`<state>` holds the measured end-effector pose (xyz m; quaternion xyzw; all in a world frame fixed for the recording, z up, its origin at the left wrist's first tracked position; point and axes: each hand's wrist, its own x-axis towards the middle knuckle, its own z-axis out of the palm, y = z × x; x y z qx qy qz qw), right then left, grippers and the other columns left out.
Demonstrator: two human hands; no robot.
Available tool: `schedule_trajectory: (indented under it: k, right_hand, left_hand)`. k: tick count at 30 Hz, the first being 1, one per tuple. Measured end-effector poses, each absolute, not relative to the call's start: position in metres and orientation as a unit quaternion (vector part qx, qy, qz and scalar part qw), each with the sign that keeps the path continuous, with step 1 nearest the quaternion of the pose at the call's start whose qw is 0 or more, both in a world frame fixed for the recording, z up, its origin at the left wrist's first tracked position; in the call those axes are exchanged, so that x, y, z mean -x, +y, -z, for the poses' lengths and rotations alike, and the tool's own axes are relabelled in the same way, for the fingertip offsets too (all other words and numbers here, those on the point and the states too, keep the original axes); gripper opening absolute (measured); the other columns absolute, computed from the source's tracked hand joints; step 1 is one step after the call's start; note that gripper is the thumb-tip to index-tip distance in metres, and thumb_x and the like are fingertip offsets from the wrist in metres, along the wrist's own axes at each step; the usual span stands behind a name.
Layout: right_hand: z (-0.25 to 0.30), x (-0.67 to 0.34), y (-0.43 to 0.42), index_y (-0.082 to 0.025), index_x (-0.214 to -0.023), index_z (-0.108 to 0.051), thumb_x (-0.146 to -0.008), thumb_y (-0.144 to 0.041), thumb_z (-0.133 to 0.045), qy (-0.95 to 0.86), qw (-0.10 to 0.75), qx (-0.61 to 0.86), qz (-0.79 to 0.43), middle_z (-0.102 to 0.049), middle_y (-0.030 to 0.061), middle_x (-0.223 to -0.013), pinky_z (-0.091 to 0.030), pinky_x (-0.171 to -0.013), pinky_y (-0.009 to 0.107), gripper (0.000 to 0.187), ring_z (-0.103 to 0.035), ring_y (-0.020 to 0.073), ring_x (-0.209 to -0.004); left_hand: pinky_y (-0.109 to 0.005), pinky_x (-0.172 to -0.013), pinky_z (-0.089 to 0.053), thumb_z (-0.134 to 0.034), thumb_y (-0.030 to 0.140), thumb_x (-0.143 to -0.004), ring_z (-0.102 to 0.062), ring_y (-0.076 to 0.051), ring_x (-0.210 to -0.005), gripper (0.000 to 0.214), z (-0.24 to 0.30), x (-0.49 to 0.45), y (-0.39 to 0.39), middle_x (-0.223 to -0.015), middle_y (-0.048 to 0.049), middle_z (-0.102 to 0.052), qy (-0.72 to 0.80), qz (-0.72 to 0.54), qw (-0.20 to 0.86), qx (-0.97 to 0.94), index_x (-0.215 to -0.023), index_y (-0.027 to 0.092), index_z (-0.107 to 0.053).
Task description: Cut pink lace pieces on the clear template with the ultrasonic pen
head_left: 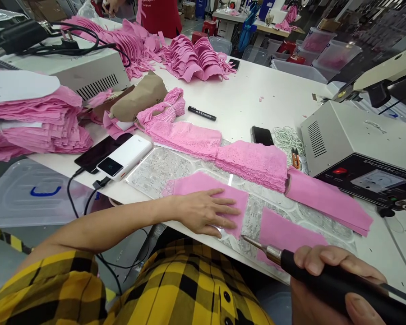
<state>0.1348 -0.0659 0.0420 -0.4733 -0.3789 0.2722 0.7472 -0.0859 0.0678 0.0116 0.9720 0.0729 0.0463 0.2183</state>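
My left hand (206, 211) lies flat with fingers spread on a pink fabric piece (235, 195) that rests on a clear textured mat (155, 169) near the table's front edge. My right hand (328, 280) is closed around a black hot-knife tool (304, 266); its metal tip points left, just off the corner of a second pink fabric piece (284, 232). Behind them lies a row of stacked pink lace pieces (223, 151), with another pink stack (328, 201) to the right.
A grey control box (352, 140) stands at right, beside small snips (295, 157) and a black phone (262, 135). A white power bank (125, 157), a marker (202, 113) and large pink stacks (37, 122) fill the left. Someone in red (160, 16) stands at the far edge.
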Motion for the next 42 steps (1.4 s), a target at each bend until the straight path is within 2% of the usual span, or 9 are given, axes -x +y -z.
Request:
schedule_trajectory:
  k: [9, 23, 29, 36, 42]
  right_hand:
    - [-0.044, -0.131, -0.063, -0.023, -0.084, -0.057, -0.065, -0.026, -0.052, -0.387, 0.741, 0.472, -0.279, -0.051, -0.0006, -0.078, -0.031, -0.052, 0.036, 0.020, -0.043, 0.0150, -0.058]
    - [-0.045, -0.133, -0.065, -0.022, -0.084, -0.059, -0.073, -0.027, -0.059, -0.415, 0.729, 0.451, -0.303, -0.054, -0.0003, -0.077, -0.042, -0.053, 0.034, 0.012, -0.048, 0.0136, -0.059]
    - [-0.045, -0.133, -0.063, -0.020, -0.083, -0.058, -0.076, -0.025, -0.059, -0.434, 0.726, 0.432, -0.312, -0.055, -0.0008, -0.077, -0.046, -0.055, 0.032, 0.008, -0.050, 0.0125, -0.060]
    - [-0.044, -0.132, -0.059, -0.019, -0.081, -0.056, -0.073, -0.022, -0.056, -0.440, 0.723, 0.441, -0.298, -0.056, -0.0004, -0.076, -0.047, -0.053, 0.033, 0.008, -0.051, 0.0134, -0.058]
    - [-0.044, -0.139, -0.056, -0.019, -0.082, -0.057, -0.067, -0.024, -0.056, -0.437, 0.739, 0.428, -0.282, -0.057, -0.0003, -0.075, -0.044, -0.050, 0.031, 0.015, -0.050, 0.0130, -0.056]
  left_hand:
    - [-0.050, -0.123, -0.012, -0.055, 0.041, -0.096, -0.034, -0.027, -0.145, 0.042, -0.011, 0.086, 0.067, -0.151, -0.0074, -0.045, 0.066, -0.056, 0.198, -0.976, -0.134, 0.024, -0.060]
    - [-0.051, -0.123, -0.013, -0.055, 0.042, -0.095, -0.038, -0.028, -0.143, 0.043, -0.008, 0.087, 0.066, -0.148, -0.0089, -0.048, 0.060, -0.084, 0.186, -0.977, -0.132, 0.021, -0.061]
    - [-0.049, -0.123, -0.011, -0.055, 0.042, -0.095, -0.036, -0.026, -0.144, 0.042, -0.011, 0.087, 0.066, -0.150, -0.0076, -0.046, 0.068, -0.068, 0.193, -0.977, -0.133, 0.024, -0.061]
    - [-0.050, -0.122, -0.016, -0.058, 0.040, -0.094, -0.039, -0.027, -0.142, 0.039, -0.011, 0.087, 0.066, -0.147, -0.0086, -0.050, 0.065, -0.090, 0.199, -0.974, -0.129, 0.025, -0.064]
    - [-0.050, -0.122, -0.018, -0.060, 0.041, -0.092, -0.040, -0.028, -0.141, 0.040, -0.009, 0.087, 0.065, -0.147, -0.0095, -0.050, 0.066, -0.099, 0.198, -0.973, -0.128, 0.024, -0.064]
